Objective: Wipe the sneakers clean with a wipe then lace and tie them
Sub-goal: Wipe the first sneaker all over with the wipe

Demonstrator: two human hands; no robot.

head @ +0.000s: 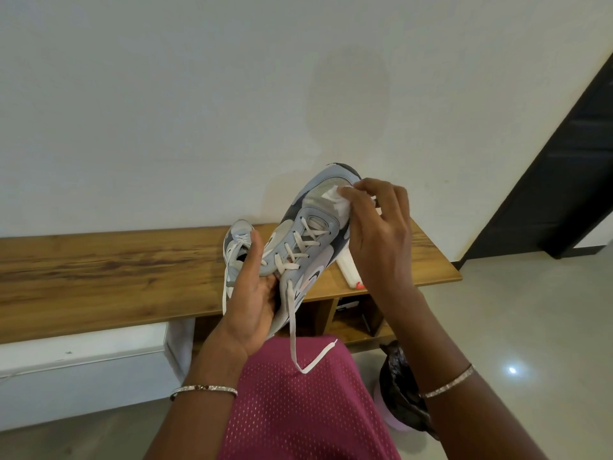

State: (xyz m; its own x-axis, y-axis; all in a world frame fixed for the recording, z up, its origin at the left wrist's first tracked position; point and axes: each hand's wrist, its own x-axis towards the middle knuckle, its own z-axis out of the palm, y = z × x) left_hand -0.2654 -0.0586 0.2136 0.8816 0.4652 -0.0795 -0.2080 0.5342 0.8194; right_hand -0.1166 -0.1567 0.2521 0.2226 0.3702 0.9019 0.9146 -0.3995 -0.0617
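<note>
Two sneakers and one wipe: one shoe is held up, the other lies on the bench.

The left hand (253, 293) curls round the rear of the grey-blue mesh sneaker (311, 234), holding it above the right part of the wooden bench (116, 277). The right hand (381, 234) pinches one crumpled white wipe (338, 202) against its toe. A flat white lace (295, 330) hangs loose. The second sneaker (237, 247) lies just left of it, and one flat white pack (348, 268) lies to the right. One bin (401, 393) on the near right has a crinkled dark liner, and I cannot tell what is in it.
</note>
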